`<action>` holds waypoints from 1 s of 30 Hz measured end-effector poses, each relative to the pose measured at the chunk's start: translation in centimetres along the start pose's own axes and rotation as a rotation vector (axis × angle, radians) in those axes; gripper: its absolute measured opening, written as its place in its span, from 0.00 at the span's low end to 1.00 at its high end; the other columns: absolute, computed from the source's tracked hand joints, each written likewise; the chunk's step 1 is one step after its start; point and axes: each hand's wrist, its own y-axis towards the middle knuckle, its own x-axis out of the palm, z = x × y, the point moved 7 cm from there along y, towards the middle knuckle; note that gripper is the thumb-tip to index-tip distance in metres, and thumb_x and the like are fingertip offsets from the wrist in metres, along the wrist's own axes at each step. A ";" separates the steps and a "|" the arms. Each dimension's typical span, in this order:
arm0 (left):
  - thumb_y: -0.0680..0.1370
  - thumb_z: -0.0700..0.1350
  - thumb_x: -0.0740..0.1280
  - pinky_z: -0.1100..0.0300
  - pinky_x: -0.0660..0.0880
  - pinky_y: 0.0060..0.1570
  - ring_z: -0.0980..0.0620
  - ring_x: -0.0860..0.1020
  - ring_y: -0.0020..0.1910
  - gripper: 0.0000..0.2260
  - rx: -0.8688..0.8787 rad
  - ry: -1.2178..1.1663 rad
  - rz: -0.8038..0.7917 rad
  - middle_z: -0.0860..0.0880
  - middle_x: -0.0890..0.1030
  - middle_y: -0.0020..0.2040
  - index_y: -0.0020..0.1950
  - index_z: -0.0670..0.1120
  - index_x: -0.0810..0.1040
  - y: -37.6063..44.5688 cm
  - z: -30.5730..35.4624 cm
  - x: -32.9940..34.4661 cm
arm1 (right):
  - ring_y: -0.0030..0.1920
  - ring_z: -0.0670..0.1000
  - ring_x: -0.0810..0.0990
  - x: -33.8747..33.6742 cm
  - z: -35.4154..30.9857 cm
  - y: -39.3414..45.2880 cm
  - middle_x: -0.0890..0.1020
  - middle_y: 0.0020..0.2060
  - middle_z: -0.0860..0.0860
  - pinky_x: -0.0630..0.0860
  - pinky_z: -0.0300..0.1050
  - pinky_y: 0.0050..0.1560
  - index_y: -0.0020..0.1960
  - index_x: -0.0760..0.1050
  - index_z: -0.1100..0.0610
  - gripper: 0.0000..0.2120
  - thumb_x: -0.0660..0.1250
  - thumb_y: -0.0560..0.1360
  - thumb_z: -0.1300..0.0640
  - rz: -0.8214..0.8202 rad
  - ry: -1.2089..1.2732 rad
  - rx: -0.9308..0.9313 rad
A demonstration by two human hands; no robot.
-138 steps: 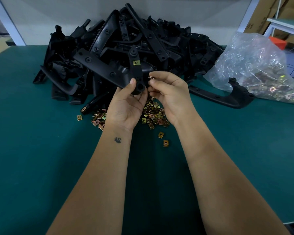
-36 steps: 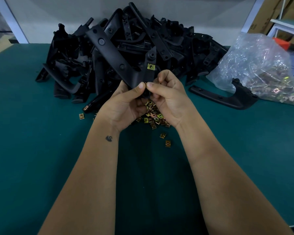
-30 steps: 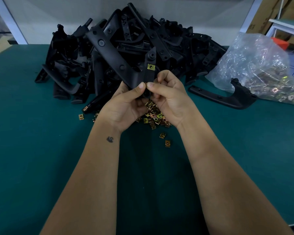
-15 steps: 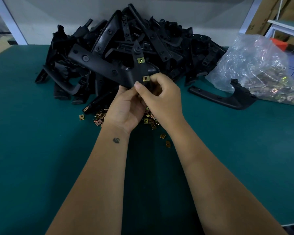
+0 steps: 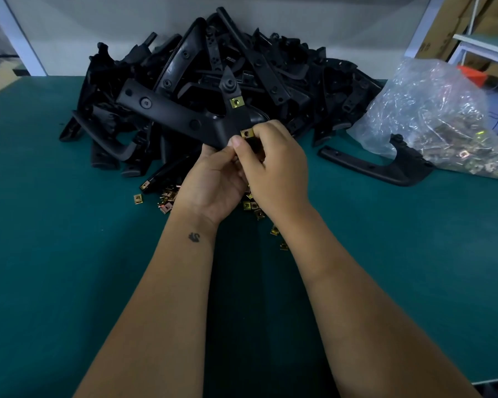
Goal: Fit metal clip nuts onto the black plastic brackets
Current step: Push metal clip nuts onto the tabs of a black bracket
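Note:
A black plastic bracket (image 5: pixel 170 113) is held up above the table in front of the pile, its long arm pointing up and left. My left hand (image 5: pixel 213 179) grips its lower corner from below. My right hand (image 5: pixel 273 165) pinches a brass clip nut (image 5: pixel 247 133) seated on the bracket's lower edge, thumb and fingers on either side of it. A second clip nut (image 5: pixel 237 102) sits higher on the bracket's upright tab. Loose clip nuts (image 5: pixel 167 203) lie on the green table under my hands, partly hidden by them.
A big heap of black brackets (image 5: pixel 270 70) fills the back of the green table (image 5: pixel 55 268). One bracket (image 5: pixel 385 165) lies alone at the right, beside a clear plastic bag of clip nuts (image 5: pixel 431 116). Cardboard boxes and a white frame stand at the far right.
The bracket was tilted so its long arm dropped to the left. A second clip nut now shows on its lower edge, with my right hand's fingers moved up around it.

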 end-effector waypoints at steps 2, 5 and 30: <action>0.80 0.37 0.60 0.48 0.64 0.67 0.48 0.76 0.52 0.11 0.014 -0.013 0.008 0.48 0.82 0.50 0.59 0.48 0.75 0.0 0.1 0.0 | 0.40 0.49 0.76 0.1 0.0 0.0 0.79 0.42 0.50 0.72 0.45 0.38 0.45 0.77 0.62 0.12 0.67 0.78 0.52 -0.011 0.001 -0.004; 0.81 0.35 0.59 0.48 0.64 0.71 0.47 0.76 0.55 0.12 0.040 -0.022 0.011 0.47 0.83 0.52 0.59 0.48 0.75 -0.1 0.2 0.0 | 0.39 0.45 0.75 0.1 0.5 0.0 0.76 0.40 0.44 0.74 0.46 0.39 0.43 0.76 0.58 0.11 0.68 0.77 0.50 -0.032 0.038 0.044; 0.79 0.35 0.64 0.54 0.77 0.53 0.53 0.81 0.51 0.12 0.037 0.406 0.043 0.51 0.84 0.51 0.56 0.50 0.80 0.3 -0.7 0.6 | 0.40 0.43 0.77 -2.4 2.6 0.4 0.79 0.39 0.44 0.74 0.40 0.40 0.43 0.77 0.52 0.06 0.69 0.74 0.50 0.178 0.194 0.283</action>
